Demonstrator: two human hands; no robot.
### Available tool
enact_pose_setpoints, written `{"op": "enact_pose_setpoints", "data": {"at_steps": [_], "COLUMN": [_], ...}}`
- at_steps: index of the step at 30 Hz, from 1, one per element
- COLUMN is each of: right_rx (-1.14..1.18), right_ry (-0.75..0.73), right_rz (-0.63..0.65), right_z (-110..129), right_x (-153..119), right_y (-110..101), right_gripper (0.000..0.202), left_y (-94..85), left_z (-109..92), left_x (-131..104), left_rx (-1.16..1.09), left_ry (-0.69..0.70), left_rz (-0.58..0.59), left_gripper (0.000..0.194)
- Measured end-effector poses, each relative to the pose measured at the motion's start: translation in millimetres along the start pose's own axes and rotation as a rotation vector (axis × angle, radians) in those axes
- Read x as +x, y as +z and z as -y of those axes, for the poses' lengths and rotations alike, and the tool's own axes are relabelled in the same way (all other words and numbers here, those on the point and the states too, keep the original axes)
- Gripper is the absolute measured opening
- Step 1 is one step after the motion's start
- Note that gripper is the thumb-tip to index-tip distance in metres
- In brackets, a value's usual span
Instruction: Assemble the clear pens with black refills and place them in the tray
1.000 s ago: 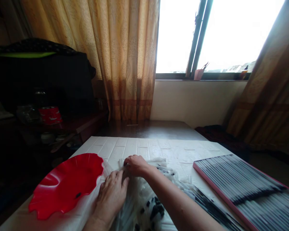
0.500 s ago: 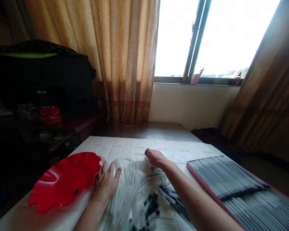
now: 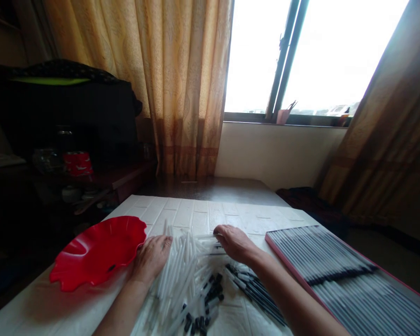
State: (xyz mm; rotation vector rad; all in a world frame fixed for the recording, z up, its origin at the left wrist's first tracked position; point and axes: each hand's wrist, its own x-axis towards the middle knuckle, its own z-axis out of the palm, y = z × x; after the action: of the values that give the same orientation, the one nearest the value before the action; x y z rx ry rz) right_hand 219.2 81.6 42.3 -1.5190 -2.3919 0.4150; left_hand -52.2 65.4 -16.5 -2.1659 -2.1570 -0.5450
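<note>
White translucent tubes (image 3: 182, 270) lie in a loose pile at the middle of the table. My left hand (image 3: 152, 259) rests against the pile's left side, fingers bent together; what it grips, if anything, is hidden. At the pile's upper right, my right hand (image 3: 235, 242) has its fingers closed by some clear pieces, and I cannot make out what is in them. Small black caps (image 3: 213, 289) are scattered at the near end of the pile. Dark thin pens or refills (image 3: 259, 291) lie under and beside my right forearm.
A red wavy-edged bowl (image 3: 101, 252) with a small black piece in it stands at the left. On the right lies a pink-edged box (image 3: 287, 261) filled with rows of pens. The white brick-patterned table cover (image 3: 231, 212) ends before a dark surface (image 3: 238, 186).
My right hand has come back slightly nearer, down to the pile's upper end. My left hand's spread fingers have drawn together. The view has shifted a little.
</note>
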Motion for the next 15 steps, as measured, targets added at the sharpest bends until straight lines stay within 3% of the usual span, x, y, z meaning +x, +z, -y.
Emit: {"op": "enact_pose_setpoints", "data": {"at_steps": [5,9,13,15], "right_rx": [0.164,0.309,0.657,0.768], "right_ry": [-0.051,-0.043,-0.052,-0.054], "right_rz": [-0.121,-0.149,-0.234,-0.243], "right_z": [0.6,-3.7,-10.8,-11.4], "right_x": [-46.5,-77.2,-87.7,-88.2], "right_y": [0.9,13.5,32.0,38.9], "right_gripper": [0.025,0.021,0.014,0.015], "left_y": [-0.9,0.1,-5.0,-8.7], "left_z": [-1.0,-2.8,-14.9,-29.0], "left_x": [-3.1,-4.5,-15.1,-27.6], "left_rx": [-0.036,-0.064,-0.131,-0.185], "left_ry": [0.064,0.142,0.294,0.412], "left_rz": [-0.011,-0.096,-0.187,-0.209], "left_gripper": [0.031,0.032,0.022,0.029]}}
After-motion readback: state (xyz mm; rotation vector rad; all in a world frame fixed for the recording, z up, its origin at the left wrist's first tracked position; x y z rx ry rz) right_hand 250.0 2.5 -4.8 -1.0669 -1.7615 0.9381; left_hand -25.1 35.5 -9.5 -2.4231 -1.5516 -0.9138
